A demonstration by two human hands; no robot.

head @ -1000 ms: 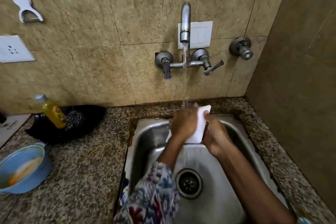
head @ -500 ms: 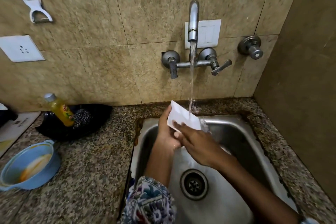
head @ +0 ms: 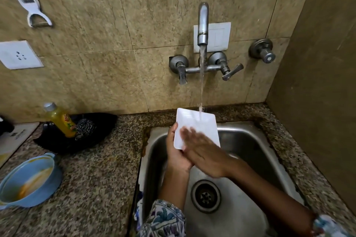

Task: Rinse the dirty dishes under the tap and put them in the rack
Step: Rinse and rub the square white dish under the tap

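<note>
Since a moment ago, white plate [head: 194,125] tipped flatter under the tap [head: 203,25] stream, over the sink's [head: 250,140] far edge; left hand [head: 176,152] gripped its left edge, right hand [head: 204,152] fingers lay flat across it.

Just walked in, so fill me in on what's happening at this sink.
A person is rinsing a white plate over the sink. The left hand grips the plate from below at its near left edge, while the right hand lies flat across its face, fingers straight. The tap is running, and the stream lands on the plate's far edge. A dirty blue bowl waits on the counter to the left. No rack is in view.
</note>
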